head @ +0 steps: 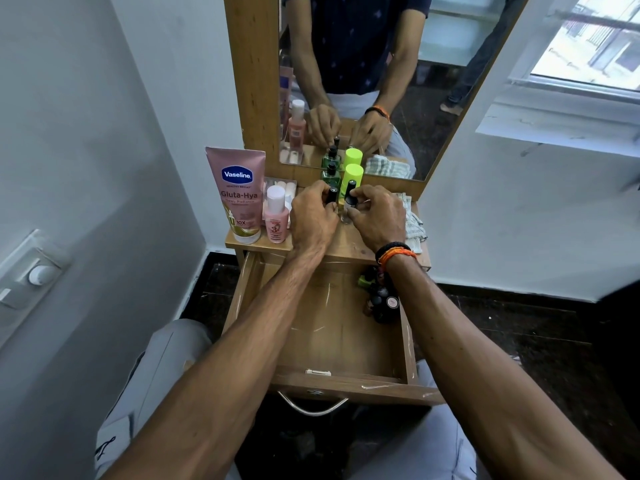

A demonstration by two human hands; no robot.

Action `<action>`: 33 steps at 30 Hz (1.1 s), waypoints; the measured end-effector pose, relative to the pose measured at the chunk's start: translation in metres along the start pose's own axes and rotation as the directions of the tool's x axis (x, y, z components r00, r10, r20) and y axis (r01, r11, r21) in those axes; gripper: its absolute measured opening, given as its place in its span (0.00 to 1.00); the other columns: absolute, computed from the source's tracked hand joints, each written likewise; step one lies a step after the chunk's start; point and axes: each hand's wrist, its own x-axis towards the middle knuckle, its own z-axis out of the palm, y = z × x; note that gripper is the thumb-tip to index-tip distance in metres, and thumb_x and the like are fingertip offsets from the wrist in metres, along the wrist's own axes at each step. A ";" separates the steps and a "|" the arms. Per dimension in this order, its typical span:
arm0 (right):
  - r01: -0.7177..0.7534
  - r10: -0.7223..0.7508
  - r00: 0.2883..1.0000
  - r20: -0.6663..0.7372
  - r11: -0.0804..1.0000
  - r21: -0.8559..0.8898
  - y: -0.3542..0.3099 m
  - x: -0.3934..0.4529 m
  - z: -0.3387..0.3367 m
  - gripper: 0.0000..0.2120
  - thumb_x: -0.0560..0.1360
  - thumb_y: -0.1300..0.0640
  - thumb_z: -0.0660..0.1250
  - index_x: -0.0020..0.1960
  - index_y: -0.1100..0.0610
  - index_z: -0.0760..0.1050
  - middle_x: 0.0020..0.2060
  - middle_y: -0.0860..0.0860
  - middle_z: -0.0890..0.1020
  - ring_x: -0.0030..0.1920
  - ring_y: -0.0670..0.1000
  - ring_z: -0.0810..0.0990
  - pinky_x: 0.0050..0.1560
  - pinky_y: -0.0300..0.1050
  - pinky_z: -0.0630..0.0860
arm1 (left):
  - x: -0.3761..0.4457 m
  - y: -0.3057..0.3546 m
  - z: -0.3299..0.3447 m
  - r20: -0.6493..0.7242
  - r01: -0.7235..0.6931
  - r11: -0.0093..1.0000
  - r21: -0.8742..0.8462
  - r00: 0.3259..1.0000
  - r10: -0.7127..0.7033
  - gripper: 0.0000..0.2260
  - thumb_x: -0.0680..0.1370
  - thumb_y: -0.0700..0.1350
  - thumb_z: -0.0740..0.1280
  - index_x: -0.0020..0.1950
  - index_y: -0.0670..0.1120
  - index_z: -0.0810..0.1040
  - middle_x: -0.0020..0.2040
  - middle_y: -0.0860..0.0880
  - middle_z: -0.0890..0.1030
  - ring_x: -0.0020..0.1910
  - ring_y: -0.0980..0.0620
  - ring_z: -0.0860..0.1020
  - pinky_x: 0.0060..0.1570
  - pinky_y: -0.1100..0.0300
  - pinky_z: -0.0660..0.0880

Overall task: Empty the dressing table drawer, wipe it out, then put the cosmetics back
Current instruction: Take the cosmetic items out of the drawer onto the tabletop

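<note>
1. The drawer (322, 327) stands pulled out under the dresser top (349, 244), its handle (311, 407) nearest the person.
2. Most of the drawer floor is bare wood; a cluster of small dark bottles (381, 299) lies against its right wall near the back.
3. The left hand (311, 216) is over the top, its fingers curled round a small black-capped bottle (331, 195).
4. The right hand (377, 216) pinches a second small bottle (350, 199) by its black cap; this bottle stands just beside the first.
5. The right wrist wears black and orange bands (394, 252).
6. Behind the hands stand a green bottle (329, 173) and a lime-capped bottle (353, 176), close to the mirror (381, 81).
7. At the left of the top, a pink Vaseline tube (239, 195) stands on its cap, with a small pink bottle (276, 213) just beside it and a clear box (280, 185) behind that.
8. A checked cloth (412, 220) lies at the right edge of the top, partly hidden by the right hand.
</note>
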 end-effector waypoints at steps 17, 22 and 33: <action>-0.024 0.024 1.000 -0.018 0.999 0.029 -0.001 -0.005 -0.001 0.14 0.70 0.53 0.76 0.54 0.54 0.81 0.44 0.50 0.82 0.43 0.49 0.79 0.45 0.50 0.81 | -0.028 0.001 -0.001 -0.036 -0.010 1.000 0.001 0.999 0.010 0.11 0.74 0.38 0.73 0.55 0.45 0.78 0.50 0.49 0.81 0.49 0.51 0.80 0.46 0.52 0.82; -0.034 0.035 0.999 -0.024 0.999 0.042 0.004 -0.009 -0.014 0.17 0.68 0.52 0.78 0.55 0.54 0.81 0.44 0.50 0.82 0.43 0.50 0.80 0.46 0.47 0.80 | -0.045 0.001 -0.001 0.005 -0.014 1.000 0.020 1.000 0.014 0.08 0.74 0.38 0.72 0.51 0.46 0.78 0.46 0.52 0.80 0.44 0.53 0.79 0.42 0.53 0.81; -0.115 0.114 0.993 0.013 0.993 0.014 0.029 -0.067 -0.059 0.05 0.71 0.58 0.75 0.46 0.53 0.84 0.40 0.47 0.85 0.41 0.45 0.82 0.46 0.42 0.82 | -0.088 -0.001 0.000 0.357 0.012 0.998 -0.065 0.934 0.012 0.08 0.73 0.39 0.74 0.51 0.46 0.82 0.43 0.53 0.82 0.42 0.56 0.80 0.44 0.58 0.81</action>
